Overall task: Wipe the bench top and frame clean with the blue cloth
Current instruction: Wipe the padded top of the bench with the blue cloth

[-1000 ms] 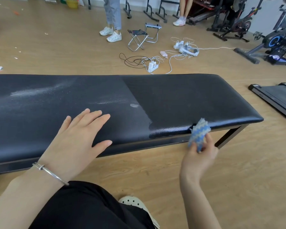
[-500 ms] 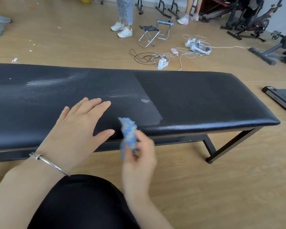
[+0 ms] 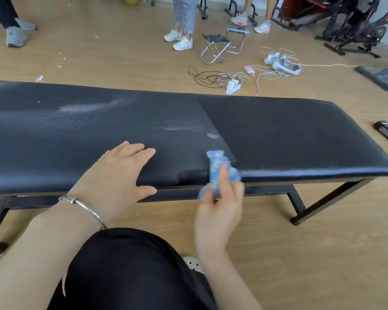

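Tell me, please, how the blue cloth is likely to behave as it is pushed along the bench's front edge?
The blue cloth is bunched and folded in the right hand, so it is probably soft and floppy, and likely light. Pushed against the bench top, it should mould around the rounded edge rather than slide stiffly.

No text, label, brand, number or sign can be read anywhere; any marks are too small or blurred.

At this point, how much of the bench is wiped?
Done: the darker right part of the bench top. In hand: the right hand presses the cloth on the front edge. Left: the dusty streaks by the left hand, and the frame.
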